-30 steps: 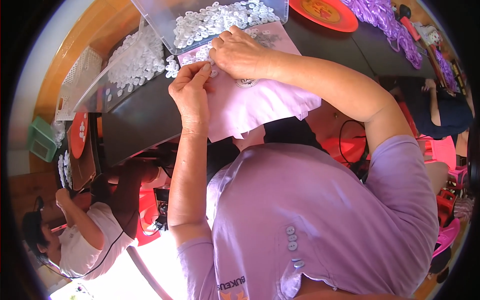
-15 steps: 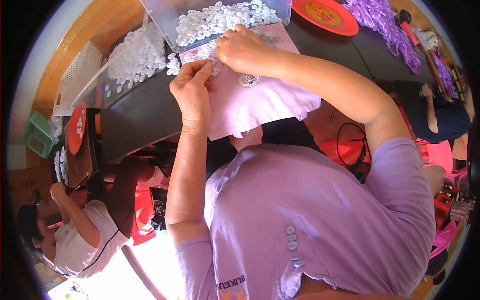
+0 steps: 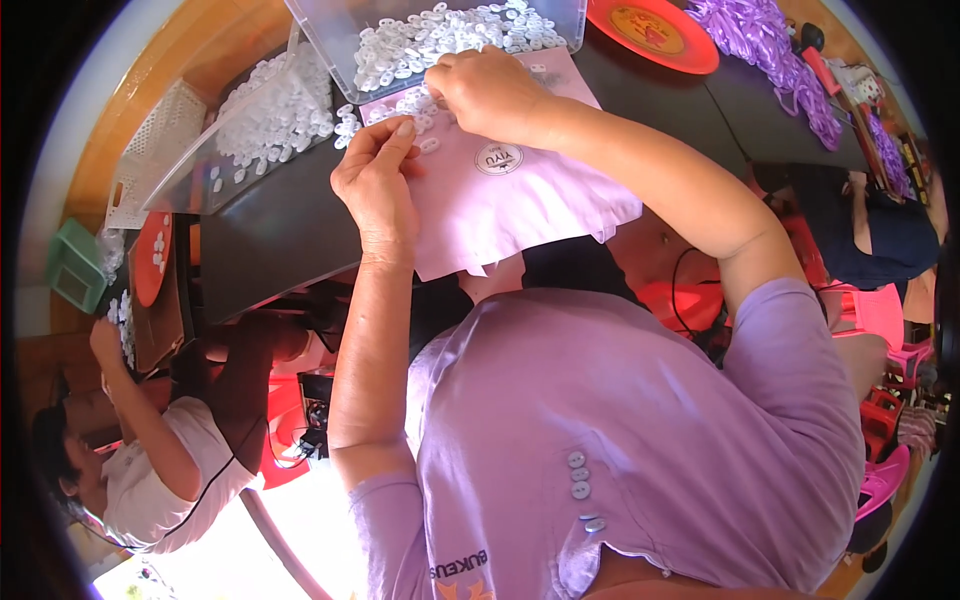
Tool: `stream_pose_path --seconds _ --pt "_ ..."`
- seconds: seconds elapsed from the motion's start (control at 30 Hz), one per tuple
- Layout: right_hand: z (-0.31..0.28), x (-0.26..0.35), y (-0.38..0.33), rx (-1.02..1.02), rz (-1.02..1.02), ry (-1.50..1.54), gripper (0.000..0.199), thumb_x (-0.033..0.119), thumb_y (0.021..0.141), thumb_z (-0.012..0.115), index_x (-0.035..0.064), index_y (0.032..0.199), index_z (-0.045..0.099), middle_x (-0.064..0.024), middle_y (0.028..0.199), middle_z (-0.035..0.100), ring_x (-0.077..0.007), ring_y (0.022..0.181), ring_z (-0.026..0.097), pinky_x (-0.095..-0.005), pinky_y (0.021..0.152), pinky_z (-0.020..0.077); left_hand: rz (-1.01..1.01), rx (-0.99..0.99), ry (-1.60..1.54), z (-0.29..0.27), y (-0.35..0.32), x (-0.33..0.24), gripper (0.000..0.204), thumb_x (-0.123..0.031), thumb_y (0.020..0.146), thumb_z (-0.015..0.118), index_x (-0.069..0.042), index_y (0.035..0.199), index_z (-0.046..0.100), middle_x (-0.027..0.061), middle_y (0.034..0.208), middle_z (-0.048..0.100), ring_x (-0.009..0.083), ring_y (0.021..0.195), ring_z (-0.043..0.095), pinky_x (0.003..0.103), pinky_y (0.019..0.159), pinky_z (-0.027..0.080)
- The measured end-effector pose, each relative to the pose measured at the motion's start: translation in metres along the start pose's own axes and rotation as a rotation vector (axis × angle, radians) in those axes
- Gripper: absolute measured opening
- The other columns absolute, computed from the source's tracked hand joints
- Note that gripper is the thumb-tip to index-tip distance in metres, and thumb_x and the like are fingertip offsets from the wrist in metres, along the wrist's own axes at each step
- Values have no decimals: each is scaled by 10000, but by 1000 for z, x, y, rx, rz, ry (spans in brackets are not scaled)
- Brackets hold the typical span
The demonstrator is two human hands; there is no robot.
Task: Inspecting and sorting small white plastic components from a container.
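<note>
A pink cloth with a round printed mark lies on the table in front of me and hangs over its near edge. Small white oval pieces are scattered along its far left part. My right hand is low over the cloth among these pieces, fingers curled together and their tips mostly hidden. Just left of it, my left hand is raised with thumb and forefinger pinched; whatever may be between them is too small to make out. Beyond both hands, a clear plastic bin holds a heap of similar white pieces.
Another clear bin of white pieces stands to the left, by a white perforated basket. A red plate and purple strips lie at the far right. A co-worker sits at the lower left, another person at right.
My left hand has shifted slightly left, away from the right hand, still pinched. The right hand has edged a little left over the pieces. The co-worker's arm at the left has lifted.
</note>
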State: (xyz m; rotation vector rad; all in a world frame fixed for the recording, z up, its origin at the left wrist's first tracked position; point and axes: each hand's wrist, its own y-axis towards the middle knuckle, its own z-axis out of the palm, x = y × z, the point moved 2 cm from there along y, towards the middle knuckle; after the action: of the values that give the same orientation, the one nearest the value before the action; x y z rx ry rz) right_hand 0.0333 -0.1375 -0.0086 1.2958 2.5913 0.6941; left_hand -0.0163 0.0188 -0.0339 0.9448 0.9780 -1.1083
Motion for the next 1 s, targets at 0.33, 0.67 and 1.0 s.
stream_pose_path --seconds 0.33,0.67,1.0 --pt "4 11 10 52 243 966 46 31 872 597 -8 880 620 -47 763 639 -104 721 605 -256 660 494 -64 6 -161 -4 7 -6 133 18 877 632 74 998 631 87 813 634 141 676 592 251 542 461" --pt "16 9 8 87 394 1361 14 -22 863 604 -25 867 617 -66 821 636 -129 761 630 -252 708 532 -61 -4 -115 -2 9 0 96 15 882 625 60 966 631 87 809 639 137 664 592 250 535 459" --pt "9 14 3 -41 262 1203 48 5 877 619 -5 915 647 -37 845 657 -102 773 610 -250 724 512 -82 2 -104 -4 10 2 129 18 893 599 76 1008 604 125 873 640 183 714 607 275 562 466"
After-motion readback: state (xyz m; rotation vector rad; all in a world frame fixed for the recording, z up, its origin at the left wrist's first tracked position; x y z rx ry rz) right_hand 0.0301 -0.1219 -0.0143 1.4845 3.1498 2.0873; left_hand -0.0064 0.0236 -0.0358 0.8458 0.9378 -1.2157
